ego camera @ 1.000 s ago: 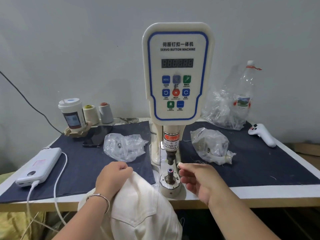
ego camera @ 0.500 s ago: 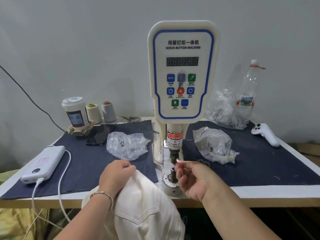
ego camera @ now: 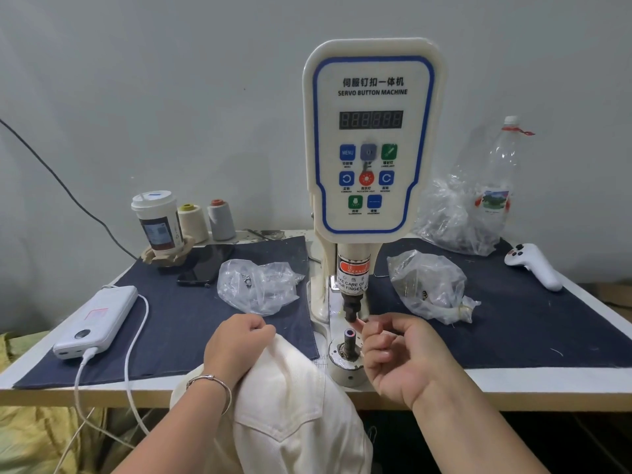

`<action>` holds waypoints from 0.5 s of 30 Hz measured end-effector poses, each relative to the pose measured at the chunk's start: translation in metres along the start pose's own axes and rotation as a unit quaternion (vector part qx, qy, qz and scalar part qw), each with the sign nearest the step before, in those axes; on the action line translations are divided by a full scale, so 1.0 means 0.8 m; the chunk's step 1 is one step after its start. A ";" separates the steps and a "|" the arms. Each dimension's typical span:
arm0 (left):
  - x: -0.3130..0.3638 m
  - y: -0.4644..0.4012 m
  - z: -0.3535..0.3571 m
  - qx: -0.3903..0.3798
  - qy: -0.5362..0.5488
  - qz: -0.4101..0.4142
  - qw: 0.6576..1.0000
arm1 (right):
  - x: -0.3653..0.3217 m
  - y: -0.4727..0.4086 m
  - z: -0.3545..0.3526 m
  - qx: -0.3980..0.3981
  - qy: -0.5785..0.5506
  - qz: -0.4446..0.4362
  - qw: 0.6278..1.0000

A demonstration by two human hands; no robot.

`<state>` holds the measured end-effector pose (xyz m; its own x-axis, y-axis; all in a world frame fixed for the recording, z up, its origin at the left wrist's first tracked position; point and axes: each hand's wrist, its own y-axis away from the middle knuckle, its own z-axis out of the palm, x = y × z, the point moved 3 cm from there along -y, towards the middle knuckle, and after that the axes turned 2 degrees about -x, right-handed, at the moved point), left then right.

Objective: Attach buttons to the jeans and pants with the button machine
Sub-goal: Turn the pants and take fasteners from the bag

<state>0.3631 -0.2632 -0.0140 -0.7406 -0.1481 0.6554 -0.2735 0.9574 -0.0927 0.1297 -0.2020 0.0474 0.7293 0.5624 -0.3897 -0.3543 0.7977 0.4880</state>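
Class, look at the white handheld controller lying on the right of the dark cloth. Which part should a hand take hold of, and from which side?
Grip the white handheld controller round its long plain handle, the end nearer the table's right edge, coming from above with the fingers wrapping across it. It lies flat and slanted on the dark blue cloth; its buttons sit at the rounded far-left end, best left untouched.

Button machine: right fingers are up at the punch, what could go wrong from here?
1. The right hand has fingertips right under the upper punch; a cycle now could crush them.
2. The white pants, gripped by the left hand, lie beside the lower die, not over it; the button may land off position.
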 end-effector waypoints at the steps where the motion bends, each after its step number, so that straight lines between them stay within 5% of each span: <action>1: 0.000 0.000 0.000 -0.001 0.003 -0.001 1.000 | 0.002 0.002 0.000 -0.001 0.003 -0.007 1.000; 6: 0.001 0.001 -0.003 -0.015 0.048 -0.005 0.999 | 0.025 0.012 -0.012 0.061 0.089 -0.109 0.988; 9: 0.001 0.003 -0.005 -0.021 0.085 -0.002 0.996 | 0.054 0.005 -0.008 0.078 0.224 -0.211 0.948; 12: 0.001 0.001 -0.006 -0.033 0.106 0.002 0.994 | 0.081 -0.023 0.028 0.033 0.409 -0.289 0.865; 15: -0.004 -0.002 -0.006 -0.061 0.133 0.008 0.989 | 0.086 -0.072 0.077 0.025 0.565 -0.379 0.733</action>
<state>0.3686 -0.2627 -0.0122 -0.5524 -0.0774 0.8300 -0.1744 0.9844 -0.0243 0.2362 -0.2230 0.0405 -0.2544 -0.1940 -0.9474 -0.0545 0.9810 -0.1863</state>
